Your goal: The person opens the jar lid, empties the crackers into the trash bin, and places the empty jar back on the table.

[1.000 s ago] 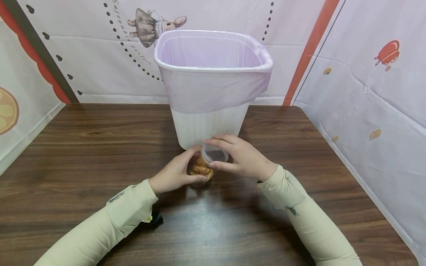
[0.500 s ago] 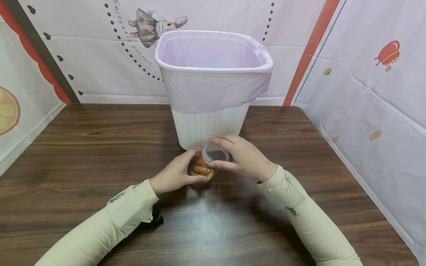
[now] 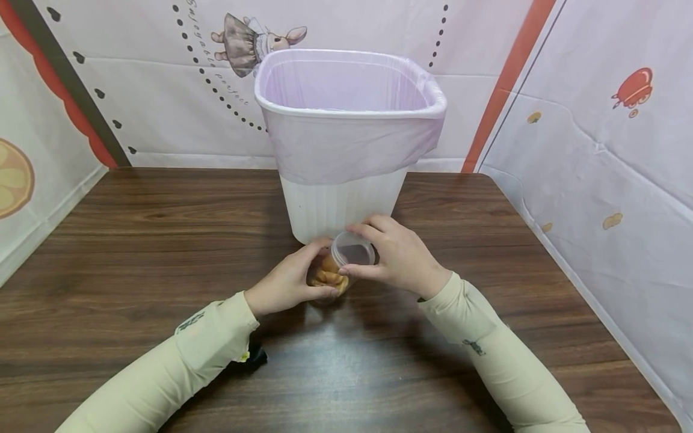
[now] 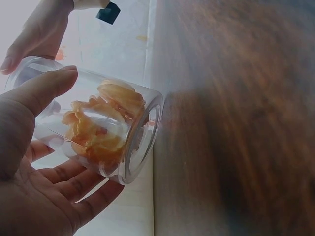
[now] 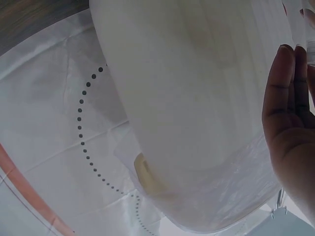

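Observation:
A clear plastic jar [image 3: 338,278] with several golden-brown pastry-like pieces [image 4: 101,130] inside leans to the right, low in front of the bin. My left hand [image 3: 289,279] grips it around the body, thumb on the near side and fingers beyond. At the jar's round see-through top end [image 3: 353,251], my right hand [image 3: 397,255] holds the edge, with its thumb on the near side and fingertips at the far side. I cannot tell whether that top is a lid or the bare mouth. In the left wrist view, the jar's base stands close over the wooden table [image 4: 236,123].
A white bin [image 3: 341,207] lined with a pale purple bag [image 3: 352,144] stands right behind both hands. Printed white sheets [image 3: 606,150] enclose the table at the back and sides. A small black object [image 3: 255,358] shows under the left sleeve.
My right fingertips have shifted slightly right along the top's far edge. My left hand and the jar stay nearly where they were.

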{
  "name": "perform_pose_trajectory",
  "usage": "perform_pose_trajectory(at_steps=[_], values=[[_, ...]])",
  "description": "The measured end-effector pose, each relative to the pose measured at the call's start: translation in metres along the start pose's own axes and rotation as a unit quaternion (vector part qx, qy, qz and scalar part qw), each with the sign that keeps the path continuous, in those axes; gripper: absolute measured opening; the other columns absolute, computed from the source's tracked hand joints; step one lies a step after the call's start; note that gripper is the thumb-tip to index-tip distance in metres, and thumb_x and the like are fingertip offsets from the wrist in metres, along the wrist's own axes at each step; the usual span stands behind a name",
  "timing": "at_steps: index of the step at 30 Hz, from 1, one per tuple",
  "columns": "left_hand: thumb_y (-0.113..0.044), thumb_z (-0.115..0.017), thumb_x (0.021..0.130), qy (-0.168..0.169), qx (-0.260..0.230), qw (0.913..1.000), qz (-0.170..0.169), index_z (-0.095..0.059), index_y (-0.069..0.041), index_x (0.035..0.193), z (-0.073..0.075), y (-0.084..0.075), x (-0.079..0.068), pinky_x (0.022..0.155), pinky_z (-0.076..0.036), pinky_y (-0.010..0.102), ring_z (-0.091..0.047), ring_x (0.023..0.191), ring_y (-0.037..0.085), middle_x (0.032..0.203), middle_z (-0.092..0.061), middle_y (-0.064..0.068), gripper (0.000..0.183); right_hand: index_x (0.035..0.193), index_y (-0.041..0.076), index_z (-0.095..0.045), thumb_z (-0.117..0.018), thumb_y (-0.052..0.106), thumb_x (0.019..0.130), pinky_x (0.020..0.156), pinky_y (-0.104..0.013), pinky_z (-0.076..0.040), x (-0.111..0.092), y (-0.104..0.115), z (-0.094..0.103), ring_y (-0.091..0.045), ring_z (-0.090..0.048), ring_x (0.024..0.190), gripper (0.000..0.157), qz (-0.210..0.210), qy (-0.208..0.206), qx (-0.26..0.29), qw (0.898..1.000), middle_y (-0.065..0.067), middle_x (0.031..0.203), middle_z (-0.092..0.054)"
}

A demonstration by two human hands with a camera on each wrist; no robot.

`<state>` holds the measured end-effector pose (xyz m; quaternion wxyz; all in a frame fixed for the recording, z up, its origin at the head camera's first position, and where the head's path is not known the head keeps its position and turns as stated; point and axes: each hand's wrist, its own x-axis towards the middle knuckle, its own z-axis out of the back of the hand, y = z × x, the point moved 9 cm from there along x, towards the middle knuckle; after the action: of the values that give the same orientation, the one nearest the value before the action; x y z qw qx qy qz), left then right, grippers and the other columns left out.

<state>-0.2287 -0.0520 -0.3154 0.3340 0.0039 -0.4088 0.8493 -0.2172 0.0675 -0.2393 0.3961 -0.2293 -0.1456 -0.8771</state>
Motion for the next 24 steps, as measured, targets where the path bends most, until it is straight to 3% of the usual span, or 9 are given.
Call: perform_pose_trajectory(at_steps=[24], values=[[-0.021, -0.081, 0.077, 0.005, -0.015, 0.9999, 0.003, -0.043, -0.007, 0.134, -0.0014, 0.0023, 0.0008, 0.093, -0.049, 0.034, -0.06, 0.109, 0.013, 0.121, -0.059, -0.001, 0.07, 0.121, 0.006, -0.064, -0.076, 0.042, 0.077, 0.078, -0.031, -0.053, 0.0009, 0.0031, -0.0015, -0.017, -0.061, 0.093, 0.058, 0.018, 0.023, 0.027, 0.999, -0.006, 0.108, -0.062]])
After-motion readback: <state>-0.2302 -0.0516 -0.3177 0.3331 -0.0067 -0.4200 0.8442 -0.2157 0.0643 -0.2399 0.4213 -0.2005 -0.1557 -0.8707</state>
